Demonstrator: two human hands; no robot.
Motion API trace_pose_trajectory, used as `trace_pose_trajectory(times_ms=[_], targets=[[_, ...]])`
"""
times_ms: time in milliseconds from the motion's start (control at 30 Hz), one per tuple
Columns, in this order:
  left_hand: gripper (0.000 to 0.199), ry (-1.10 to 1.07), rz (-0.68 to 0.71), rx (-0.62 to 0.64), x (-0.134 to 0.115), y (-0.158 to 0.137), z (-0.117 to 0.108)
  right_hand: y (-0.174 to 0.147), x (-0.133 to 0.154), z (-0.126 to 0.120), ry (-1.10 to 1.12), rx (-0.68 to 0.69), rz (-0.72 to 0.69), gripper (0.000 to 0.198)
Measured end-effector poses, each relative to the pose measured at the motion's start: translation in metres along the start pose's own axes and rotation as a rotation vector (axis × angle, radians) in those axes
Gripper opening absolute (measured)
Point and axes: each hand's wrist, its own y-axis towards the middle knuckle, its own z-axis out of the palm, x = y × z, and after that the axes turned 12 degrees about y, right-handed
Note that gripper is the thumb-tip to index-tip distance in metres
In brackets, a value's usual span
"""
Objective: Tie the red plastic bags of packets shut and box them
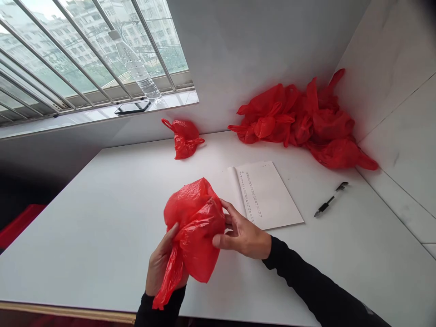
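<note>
A puffed-out red plastic bag [195, 227] is held up over the white table, one handle hanging toward the lower left. My left hand [160, 263] grips its left side, thumb in front and the other fingers hidden behind. At its right side, my right hand [240, 234] has the thumb on the front and the fingers reaching around the edge. What the bag contains cannot be seen. Just beyond my right hand lies an open notebook [275, 200] with columns of handwritten numbers.
A smaller knotted red bag [185, 138] rests by the wall. Several red bags [296, 118] are heaped in the back right corner. A black pen [330, 200] lies on the table [102, 227]. The sill holds a clear bottle [139, 68] and a phone [132, 107].
</note>
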Motion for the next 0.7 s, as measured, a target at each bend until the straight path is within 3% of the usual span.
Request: trace_pose_trajectory(times_ms=[100,167,267,367,567,633,700], targets=[[0.013,-0.018,0.021,0.001,0.001,-0.003,-0.001,0.001,-0.004,0.001,-0.019,-0.066,-0.051,0.063],[0.01,-0.014,0.019,0.004,0.0,-0.006,0.001,0.001,-0.005,0.002,-0.024,-0.079,-0.065,0.058],[0.004,0.011,0.017,0.047,-0.002,-0.011,0.004,0.0,-0.005,0.004,-0.003,-0.038,-0.042,0.072],[0.012,0.029,0.026,0.107,-0.002,-0.018,0.008,-0.002,-0.007,0.005,0.02,-0.032,-0.028,0.089],[0.041,0.1,0.094,0.186,0.0,-0.032,0.019,-0.003,-0.01,0.004,0.02,-0.028,-0.051,0.081],[0.044,0.102,0.134,0.158,-0.008,-0.031,0.013,-0.004,-0.01,0.006,-0.004,-0.023,-0.028,0.083],[0.04,0.128,0.235,0.021,-0.025,-0.03,-0.007,-0.007,-0.012,0.008,-0.05,-0.053,-0.031,0.078]])
